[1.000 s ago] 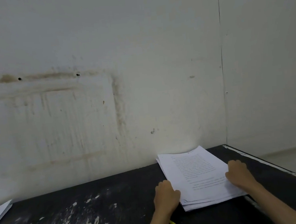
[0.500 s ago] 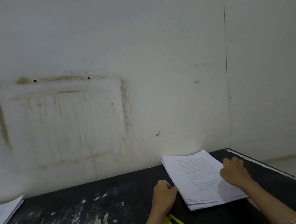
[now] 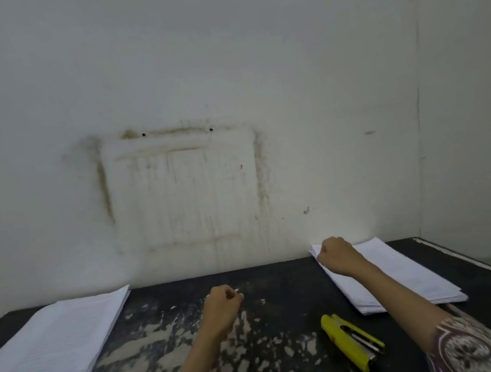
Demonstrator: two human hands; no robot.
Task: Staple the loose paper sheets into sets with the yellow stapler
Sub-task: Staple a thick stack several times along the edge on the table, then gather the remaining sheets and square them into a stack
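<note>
Left hand (image 3: 223, 305): forearm raised from the near edge of the table (image 3: 278, 279), fingers curled into a loose fist, nothing visible in them; poised over the worn middle of the table, left of and beyond the yellow stapler (image 3: 352, 342), well apart from it. Right hand (image 3: 336, 255): arm stretched forward and leftward across the right-hand paper stack (image 3: 404, 272), patterned sleeve (image 3: 467, 347) at the elbow, fingers curled at the stack's far left corner; cannot tell whether pinching a sheet or closed on nothing. Yellow stapler: lying flat on the table, lengthwise from far-left to near-right, metal part showing along its top; between the two forearms, nearer the right one, untouched by either hand. Right-hand paper stack: white printed sheets, just beyond and to the right of the stapler, near edge close to it without touching, far end at the wall (image 3: 225, 66). Left-hand paper stack (image 3: 57, 342): white printed sheets, far to the left of the stapler, well apart from both hands. Table: dark surface, paint scuffed away in pale patches left of the stapler. Wall: pale, with a brownish rectangular stain outline beyond the stapler and two small dark holes at the outline's top.
</note>
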